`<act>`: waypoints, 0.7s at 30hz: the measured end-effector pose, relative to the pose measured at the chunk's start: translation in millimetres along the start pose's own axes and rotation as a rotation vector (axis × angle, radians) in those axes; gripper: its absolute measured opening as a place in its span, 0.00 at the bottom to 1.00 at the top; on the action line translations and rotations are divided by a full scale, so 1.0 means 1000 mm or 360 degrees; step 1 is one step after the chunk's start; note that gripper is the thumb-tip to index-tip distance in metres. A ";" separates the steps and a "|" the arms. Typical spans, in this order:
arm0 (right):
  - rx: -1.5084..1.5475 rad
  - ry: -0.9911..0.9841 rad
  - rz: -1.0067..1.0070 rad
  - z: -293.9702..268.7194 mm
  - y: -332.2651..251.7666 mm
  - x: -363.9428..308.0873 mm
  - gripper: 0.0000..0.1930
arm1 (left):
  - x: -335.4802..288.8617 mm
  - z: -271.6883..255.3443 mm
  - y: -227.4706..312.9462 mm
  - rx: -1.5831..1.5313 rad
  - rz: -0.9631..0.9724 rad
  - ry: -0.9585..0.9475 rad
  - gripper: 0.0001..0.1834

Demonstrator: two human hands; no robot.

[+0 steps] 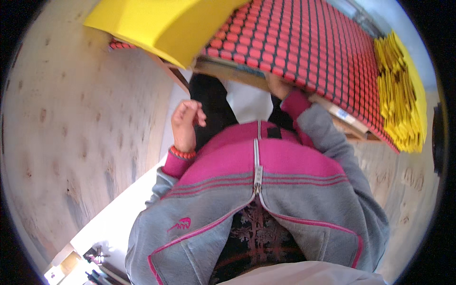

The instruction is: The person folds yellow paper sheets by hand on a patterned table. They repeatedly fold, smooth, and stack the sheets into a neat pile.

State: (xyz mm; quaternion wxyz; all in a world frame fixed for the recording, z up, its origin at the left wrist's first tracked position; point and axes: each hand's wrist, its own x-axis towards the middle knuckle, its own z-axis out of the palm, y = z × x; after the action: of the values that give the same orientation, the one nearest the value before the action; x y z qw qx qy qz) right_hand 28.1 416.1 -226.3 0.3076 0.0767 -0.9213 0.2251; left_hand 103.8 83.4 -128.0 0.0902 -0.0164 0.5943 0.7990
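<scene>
**A reach made by feel, out of sight**

At the far left of the table, a broad, smooth yellow sheet lies over the near-left corner, its tip hanging past the near edge. Its loose tip could snag a sleeve, so movements on that side are best kept low and short.

Next comes the bare left hand, raised just off the near edge with a red beaded bracelet at the wrist. Its fingers are loosely bent, a little apart from the thumb, and nothing shows in its grasp. It would serve well steadying the table edge.

Further right, a long brown wooden rail runs beneath the near edge, with a narrow gap above it. The right hand reaches in there, at about the middle of that edge, partly under the red table cover with a black grid. Its fingers are hidden, so whether they grip anything cannot be told. A flat palm and slow fingertips should suit the tight gap and spare the knuckles.

At the right edge, a thick stack of folded yellow pieces overhangs; jolting the table might tip it.
</scene>
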 end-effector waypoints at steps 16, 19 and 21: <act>-0.0330 -0.0069 0.0240 0.028 0.035 -0.040 0.21 | 0.016 -0.008 0.018 0.0123 0.0180 0.0139 0.10; -0.0364 -0.0044 0.0191 0.022 0.029 -0.038 0.20 | 0.016 -0.012 0.027 0.0181 0.0262 0.0196 0.10; -0.0365 -0.0035 0.0154 0.016 0.024 -0.034 0.20 | 0.015 -0.015 0.031 0.0202 0.0310 0.0237 0.09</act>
State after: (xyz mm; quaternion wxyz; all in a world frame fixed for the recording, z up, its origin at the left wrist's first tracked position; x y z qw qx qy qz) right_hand 40.2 429.9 -267.1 0.2932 -0.0011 -0.9469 0.1318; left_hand 82.7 62.1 -104.8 -0.0312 -0.0120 0.6475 0.7613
